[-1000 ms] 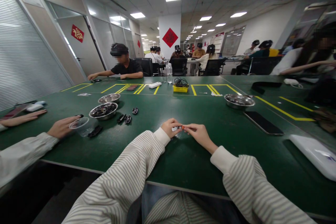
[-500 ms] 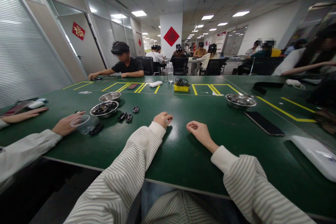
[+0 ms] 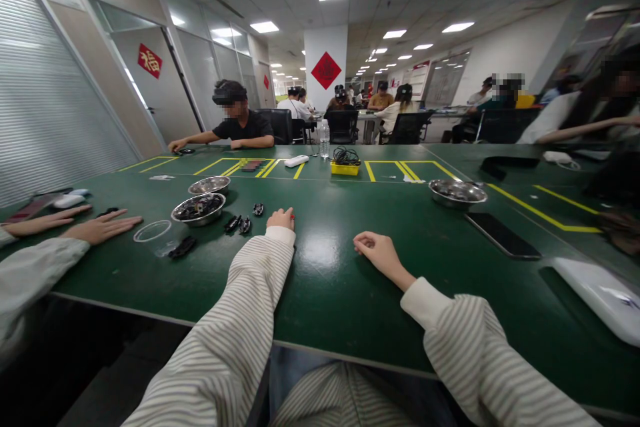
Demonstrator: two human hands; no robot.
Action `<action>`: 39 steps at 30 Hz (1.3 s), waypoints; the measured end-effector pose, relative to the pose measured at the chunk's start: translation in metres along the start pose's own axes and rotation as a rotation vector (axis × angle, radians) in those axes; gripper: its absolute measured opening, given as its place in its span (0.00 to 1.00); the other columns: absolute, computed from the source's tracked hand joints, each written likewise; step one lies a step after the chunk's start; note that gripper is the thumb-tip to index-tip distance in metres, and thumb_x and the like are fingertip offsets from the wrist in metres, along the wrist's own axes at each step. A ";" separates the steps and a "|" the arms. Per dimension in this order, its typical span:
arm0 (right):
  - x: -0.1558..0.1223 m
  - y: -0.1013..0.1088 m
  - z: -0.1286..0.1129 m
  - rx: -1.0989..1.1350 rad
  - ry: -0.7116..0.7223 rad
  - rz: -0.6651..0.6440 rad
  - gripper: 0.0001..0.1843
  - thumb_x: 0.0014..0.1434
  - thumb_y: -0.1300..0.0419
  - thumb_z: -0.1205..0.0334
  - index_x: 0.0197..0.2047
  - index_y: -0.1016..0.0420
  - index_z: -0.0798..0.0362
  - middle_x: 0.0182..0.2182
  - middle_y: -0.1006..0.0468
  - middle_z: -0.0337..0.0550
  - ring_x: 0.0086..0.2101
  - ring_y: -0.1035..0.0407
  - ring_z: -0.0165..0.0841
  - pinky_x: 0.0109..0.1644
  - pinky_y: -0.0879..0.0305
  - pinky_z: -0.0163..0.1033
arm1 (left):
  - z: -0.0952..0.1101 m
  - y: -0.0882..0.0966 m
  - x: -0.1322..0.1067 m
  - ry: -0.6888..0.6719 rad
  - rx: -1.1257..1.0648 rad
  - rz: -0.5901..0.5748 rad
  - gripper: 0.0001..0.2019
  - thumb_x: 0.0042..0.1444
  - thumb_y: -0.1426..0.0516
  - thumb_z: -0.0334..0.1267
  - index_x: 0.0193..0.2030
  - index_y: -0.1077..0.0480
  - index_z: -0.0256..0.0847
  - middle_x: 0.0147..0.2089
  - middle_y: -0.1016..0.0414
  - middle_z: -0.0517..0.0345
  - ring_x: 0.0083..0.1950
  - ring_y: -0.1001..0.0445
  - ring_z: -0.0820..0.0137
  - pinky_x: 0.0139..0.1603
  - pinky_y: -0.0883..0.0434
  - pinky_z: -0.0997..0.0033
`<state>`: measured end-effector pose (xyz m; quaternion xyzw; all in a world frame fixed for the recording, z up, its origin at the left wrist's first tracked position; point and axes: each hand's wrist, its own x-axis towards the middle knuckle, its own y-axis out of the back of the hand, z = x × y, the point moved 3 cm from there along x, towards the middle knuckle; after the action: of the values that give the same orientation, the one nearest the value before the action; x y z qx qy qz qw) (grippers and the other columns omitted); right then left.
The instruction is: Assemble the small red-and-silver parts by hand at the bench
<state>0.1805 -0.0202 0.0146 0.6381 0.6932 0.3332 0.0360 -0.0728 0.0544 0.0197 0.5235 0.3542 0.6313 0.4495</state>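
Note:
My left hand (image 3: pixel 281 219) lies on the green table with its fingers curled. A small red spot shows at its fingertips; I cannot make out what it is. Just left of this hand are several small black clip-like parts (image 3: pixel 245 225). My right hand (image 3: pixel 379 250) rests on the table further right, its fingers loosely closed and no object showing in them. A steel bowl of dark parts (image 3: pixel 199 220) stands beyond the loose parts, with a second steel bowl (image 3: pixel 209 177) behind it.
A co-worker's hand (image 3: pixel 103 228) lies flat at left, near a clear plastic cup (image 3: pixel 165 247) and a black item (image 3: pixel 183 247). To my right are another steel bowl (image 3: pixel 457 202), a phone (image 3: pixel 503 235) and a white case (image 3: pixel 597 297). A yellow box (image 3: pixel 345 168) holds cables.
My left hand has moved left, towards the small black parts. My right hand has stayed in place. The co-worker's hand has left the clear cup and now lies flat further left.

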 end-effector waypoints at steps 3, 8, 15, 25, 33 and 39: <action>0.001 0.001 0.001 -0.009 -0.002 0.009 0.09 0.48 0.47 0.61 0.28 0.29 0.56 0.20 0.26 0.41 0.23 0.31 0.29 0.29 0.36 0.33 | 0.021 0.001 -0.007 -0.153 -0.087 0.037 0.19 0.50 0.49 0.36 0.51 0.40 0.40 0.37 0.37 0.53 0.40 0.39 0.67 0.40 0.40 0.69; 0.001 0.002 -0.001 -0.023 -0.003 0.010 0.08 0.48 0.47 0.61 0.28 0.29 0.56 0.20 0.26 0.41 0.22 0.31 0.29 0.29 0.37 0.33 | 0.076 -0.008 -0.040 -0.765 -0.342 -0.106 0.16 0.49 0.49 0.36 0.47 0.37 0.41 0.33 0.33 0.58 0.37 0.38 0.71 0.41 0.39 0.72; 0.000 0.001 -0.002 -0.023 -0.002 -0.006 0.08 0.48 0.47 0.61 0.28 0.29 0.56 0.20 0.26 0.41 0.23 0.31 0.30 0.29 0.36 0.33 | 0.070 -0.013 -0.030 -0.692 -0.286 -0.063 0.18 0.44 0.45 0.46 0.43 0.33 0.43 0.37 0.34 0.56 0.41 0.41 0.66 0.44 0.42 0.65; 0.000 -0.001 -0.003 -0.012 -0.014 -0.026 0.08 0.47 0.47 0.62 0.28 0.29 0.56 0.20 0.26 0.41 0.22 0.31 0.29 0.28 0.37 0.33 | -0.010 -0.019 0.015 -0.029 -0.194 0.019 0.05 0.47 0.46 0.30 0.31 0.30 0.35 0.32 0.35 0.51 0.38 0.39 0.66 0.38 0.40 0.66; 0.001 0.001 -0.005 0.072 -0.064 -0.015 0.11 0.47 0.46 0.59 0.29 0.29 0.57 0.20 0.26 0.42 0.22 0.32 0.29 0.28 0.38 0.32 | 0.060 -0.004 -0.021 -0.386 -0.541 0.060 0.06 0.45 0.46 0.30 0.32 0.32 0.38 0.28 0.32 0.61 0.28 0.36 0.77 0.33 0.36 0.77; 0.003 -0.002 -0.006 0.330 -0.102 -0.168 0.17 0.47 0.45 0.55 0.36 0.29 0.59 0.25 0.25 0.44 0.24 0.34 0.27 0.24 0.40 0.30 | 0.106 0.009 -0.060 -0.700 -0.690 0.049 0.07 0.46 0.45 0.36 0.33 0.31 0.38 0.28 0.33 0.60 0.29 0.36 0.77 0.32 0.36 0.77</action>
<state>0.1756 -0.0201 0.0196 0.5914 0.7864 0.1783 -0.0065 0.0319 -0.0075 0.0290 0.5328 -0.0602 0.5085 0.6737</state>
